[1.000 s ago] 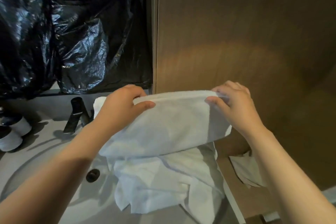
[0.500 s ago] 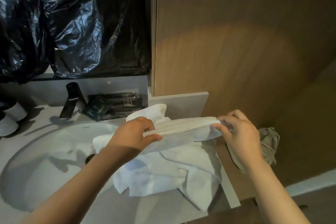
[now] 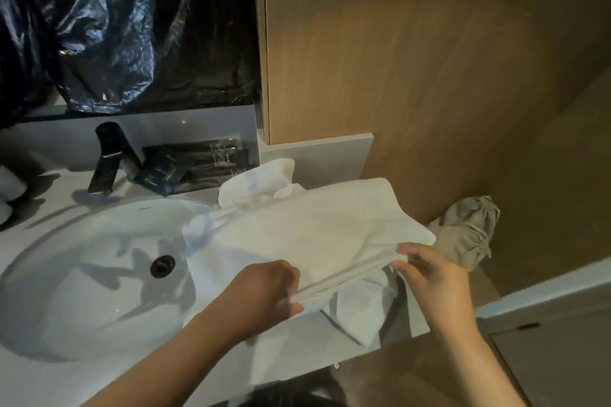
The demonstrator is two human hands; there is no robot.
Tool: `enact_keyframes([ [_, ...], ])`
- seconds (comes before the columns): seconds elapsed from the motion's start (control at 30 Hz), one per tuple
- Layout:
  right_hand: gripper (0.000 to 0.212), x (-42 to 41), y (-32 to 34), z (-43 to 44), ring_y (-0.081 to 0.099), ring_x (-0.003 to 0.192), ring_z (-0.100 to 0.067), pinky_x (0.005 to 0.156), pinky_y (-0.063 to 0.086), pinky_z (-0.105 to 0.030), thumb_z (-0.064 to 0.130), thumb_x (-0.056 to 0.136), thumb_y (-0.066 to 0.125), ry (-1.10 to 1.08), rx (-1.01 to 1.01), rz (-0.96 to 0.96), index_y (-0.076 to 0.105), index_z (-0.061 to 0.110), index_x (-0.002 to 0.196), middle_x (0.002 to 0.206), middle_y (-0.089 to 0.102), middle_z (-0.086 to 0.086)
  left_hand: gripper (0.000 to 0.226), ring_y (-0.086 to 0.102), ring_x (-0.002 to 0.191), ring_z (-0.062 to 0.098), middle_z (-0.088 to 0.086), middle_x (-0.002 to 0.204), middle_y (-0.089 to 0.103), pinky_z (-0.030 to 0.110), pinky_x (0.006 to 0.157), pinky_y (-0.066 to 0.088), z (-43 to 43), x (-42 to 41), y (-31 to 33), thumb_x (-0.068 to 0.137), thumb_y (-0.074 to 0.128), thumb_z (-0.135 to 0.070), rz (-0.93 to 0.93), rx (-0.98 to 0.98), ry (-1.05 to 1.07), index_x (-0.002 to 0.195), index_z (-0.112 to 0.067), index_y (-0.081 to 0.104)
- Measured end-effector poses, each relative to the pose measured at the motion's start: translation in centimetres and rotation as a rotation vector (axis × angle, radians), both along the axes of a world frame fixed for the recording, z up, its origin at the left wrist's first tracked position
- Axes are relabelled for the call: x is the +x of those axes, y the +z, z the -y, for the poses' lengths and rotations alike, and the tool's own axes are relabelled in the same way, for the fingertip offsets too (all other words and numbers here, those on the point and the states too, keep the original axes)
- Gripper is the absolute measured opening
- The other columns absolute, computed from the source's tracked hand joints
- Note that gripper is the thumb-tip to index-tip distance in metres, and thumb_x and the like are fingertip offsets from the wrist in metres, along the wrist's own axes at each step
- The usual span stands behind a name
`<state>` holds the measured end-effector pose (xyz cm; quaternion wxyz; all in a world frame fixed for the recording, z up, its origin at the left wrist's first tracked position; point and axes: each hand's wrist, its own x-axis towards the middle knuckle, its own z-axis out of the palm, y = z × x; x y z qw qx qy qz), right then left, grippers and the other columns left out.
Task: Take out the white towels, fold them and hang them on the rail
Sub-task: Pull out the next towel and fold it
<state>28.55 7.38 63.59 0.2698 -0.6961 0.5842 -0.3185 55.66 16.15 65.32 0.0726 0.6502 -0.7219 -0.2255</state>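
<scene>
Over sink, left hand, right hand, pinch grip on towel, crumpled towel half-hidden.

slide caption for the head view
Folded towel pinched along its edge by left hand and right hand at the sink.

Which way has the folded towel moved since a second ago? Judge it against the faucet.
Yes. The folded towel has dropped from faucet height, down toward the person, onto the crumpled towels; left hand and right hand pinch its near edge.
</scene>
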Motion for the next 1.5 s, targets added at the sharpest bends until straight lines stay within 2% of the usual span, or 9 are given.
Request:
enact_keyframes([
  [0.13,0.026,-0.8,-1.3,-0.1,0.057,0.099,0.013,0.08,0.041,0.003,0.005,0.083,0.074,0.054,0.177,0.015,0.072,0.026,0.097,0.112,0.066,0.013,0.031,0.045,0.071,0.009,-0.009,0.087,0.051,0.02,0.064,0.031,-0.7,-1.1,-2.0,0.084,0.065,-0.05,0.04,-0.018,-0.045,0.082,-0.027,0.044],
  [0.3,0.023,-1.4,-1.8,-0.2,0.061,0.105,0.005,0.087,0.048,-0.007,0.003,0.085,0.071,0.039,0.291,0.181,0.077,0.022,0.098,0.114,0.067,0.014,0.035,0.05,0.07,0.004,-0.013,0.077,0.053,0.009,0.062,0.032,-0.7,-1.3,-1.7,0.083,0.062,-0.059,-0.092,0.009,-0.026,0.079,-0.024,0.059],
  [0.53,0.017,2.1,-1.9,-0.8,0.063,0.075,-0.015,0.058,0.047,-0.013,0.016,0.085,0.075,-0.488,0.34,0.507,0.065,0.013,0.098,0.081,0.065,0.003,0.015,0.059,0.079,0.015,0.001,0.086,0.067,0.017,0.074,0.042,4.1,-0.3,2.2,0.09,0.067,-0.025,-0.266,-0.275,0.131,0.084,-0.011,0.071],
  [0.7,0.044,3.7,-2.1,-0.4,0.066,0.096,-0.029,0.084,0.056,-0.043,0.015,0.081,0.079,-0.757,0.551,0.75,0.056,0.001,0.116,0.103,0.068,-0.013,0.024,0.057,0.094,0.016,0.002,0.105,0.063,0.022,0.083,0.041,9.0,0.4,2.4,0.092,0.062,-0.031,-0.144,-0.322,0.124,0.107,-0.014,0.067],
  [0.87,0.049,4.3,-1.3,-0.9,0.065,0.087,-0.023,0.077,0.054,-0.033,0.013,0.083,0.077,-0.817,0.684,0.98,0.055,-0.002,0.125,0.11,0.067,-0.014,0.042,0.055,0.111,0.025,0.009,0.125,0.057,0.029,0.094,0.04,12.6,-0.5,0.8,0.095,0.056,-0.041,-0.075,-0.202,0.154,0.126,-0.013,0.057],
  [1.03,0.015,5.2,-0.2,-1.2,0.065,0.083,-0.024,0.089,0.053,-0.039,0.012,0.086,0.074,-0.802,0.715,0.952,0.061,0.008,0.082,0.092,0.068,-0.009,0.061,0.048,0.126,0.029,0.011,0.14,0.049,0.034,0.103,0.038,14.4,-1.6,-0.6,0.095,0.051,-0.051,-0.012,-0.071,0.13,0.141,-0.013,0.042],
  [1.33,0.02,7.3,0.8,-0.9,0.053,0.07,-0.022,0.055,0.04,-0.028,0.012,0.096,0.045,-0.79,0.637,0.69,0.061,0.0,0.098,0.088,0.061,-0.015,0.082,0.041,0.133,0.026,0.004,0.146,0.044,0.043,0.11,0.036,15.2,-1.3,-1.5,0.082,0.064,-0.061,-0.061,-0.005,0.061,0.147,-0.021,0.034],
  [1.43,0.017,7.4,1.3,-1.4,0.054,0.071,-0.023,0.061,0.044,-0.031,0.013,0.098,0.047,-0.804,0.627,0.708,0.058,0.003,0.089,0.08,0.057,-0.013,0.075,0.05,0.123,0.024,0.003,0.139,0.052,0.037,0.102,0.043,16.0,-1.0,-1.5,0.08,0.065,-0.061,-0.159,0.018,0.14,0.139,-0.019,0.045],
  [1.5,0.023,7.5,1.6,-1.7,0.06,0.085,-0.033,0.083,0.052,-0.043,0.014,0.099,0.049,-0.814,0.609,0.744,0.06,-0.006,0.103,0.091,0.061,-0.021,0.068,0.055,0.115,0.024,0.005,0.13,0.057,0.033,0.092,0.045,16.9,-0.7,-1.3,0.081,0.066,-0.058,-0.231,0.032,0.177,0.131,-0.015,0.053],
])
